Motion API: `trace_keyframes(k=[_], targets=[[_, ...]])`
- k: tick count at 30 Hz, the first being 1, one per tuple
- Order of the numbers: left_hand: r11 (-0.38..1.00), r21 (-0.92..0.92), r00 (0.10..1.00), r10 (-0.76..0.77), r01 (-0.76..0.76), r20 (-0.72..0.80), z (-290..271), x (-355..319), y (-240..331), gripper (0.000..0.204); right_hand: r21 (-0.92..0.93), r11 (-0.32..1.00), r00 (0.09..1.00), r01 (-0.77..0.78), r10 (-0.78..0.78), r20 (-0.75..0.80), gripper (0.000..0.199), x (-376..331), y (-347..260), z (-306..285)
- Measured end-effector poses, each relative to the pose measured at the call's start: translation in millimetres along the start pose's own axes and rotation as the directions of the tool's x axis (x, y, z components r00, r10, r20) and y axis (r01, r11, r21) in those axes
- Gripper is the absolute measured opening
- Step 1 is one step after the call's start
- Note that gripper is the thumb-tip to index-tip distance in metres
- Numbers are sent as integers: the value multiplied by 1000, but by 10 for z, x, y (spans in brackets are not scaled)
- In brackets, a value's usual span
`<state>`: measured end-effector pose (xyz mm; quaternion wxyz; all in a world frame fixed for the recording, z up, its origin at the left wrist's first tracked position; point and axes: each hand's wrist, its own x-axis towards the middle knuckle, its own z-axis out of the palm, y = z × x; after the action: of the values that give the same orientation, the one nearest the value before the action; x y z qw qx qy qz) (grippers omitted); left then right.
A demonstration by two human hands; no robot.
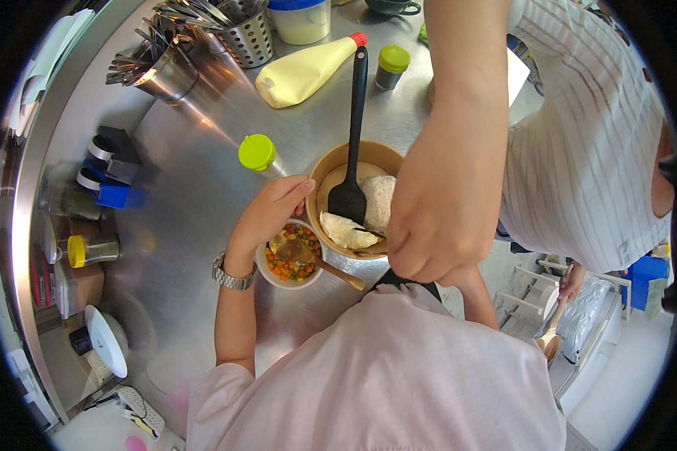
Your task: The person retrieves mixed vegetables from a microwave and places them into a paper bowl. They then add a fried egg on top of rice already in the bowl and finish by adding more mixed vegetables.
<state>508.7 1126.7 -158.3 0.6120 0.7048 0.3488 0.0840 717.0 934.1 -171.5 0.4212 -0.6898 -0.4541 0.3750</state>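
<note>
My left hand (pixel 284 201) grips the left rim of a brown paper bowl (pixel 325 167) between thumb and fingers. In the bowl lie a mound of rice (pixel 377 197) and a folded piece of pale egg (pixel 342 229). A black spatula (pixel 348 197) rests in it, its handle pointing away from me. Close beneath my left hand stands a white bowl (pixel 262 264) of diced carrots, peas and corn, with a wooden spoon (pixel 325 264) in it. My right forearm (pixel 477 299) ends behind a co-worker's closed hand (pixel 442 214), which hides my right hand's fingers.
The co-worker in a striped shirt (pixel 575 150) stands at the right; another hand there holds a wooden utensil (pixel 551 334). Green-lidded shakers (pixel 257 154), a yellow squeeze bag (pixel 302 77) and cutlery holders (pixel 169 71) stand on the steel counter (pixel 188 195).
</note>
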Motion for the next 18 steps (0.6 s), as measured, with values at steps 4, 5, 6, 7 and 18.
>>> trace_keyframes(k=[4,5,6,7,18], targets=[[1000,16,1000,4,-4,13,-15,9,4,37,221,966,990,-135,139,0,37,-87,76,30],[1000,19,1000,4,-4,19,-17,9,5,37,201,971,991,-133,131,21,37,-108,70,25],[999,35,1000,2,-3,11,-18,9,6,37,180,975,991,-130,124,43,36,-116,58,12],[999,48,1000,2,-2,7,-19,7,6,37,152,984,995,-95,95,8,35,-132,37,-2],[1000,18,1000,1,-1,4,-9,16,-48,37,161,942,952,-294,272,143,16,4,-240,-52]])
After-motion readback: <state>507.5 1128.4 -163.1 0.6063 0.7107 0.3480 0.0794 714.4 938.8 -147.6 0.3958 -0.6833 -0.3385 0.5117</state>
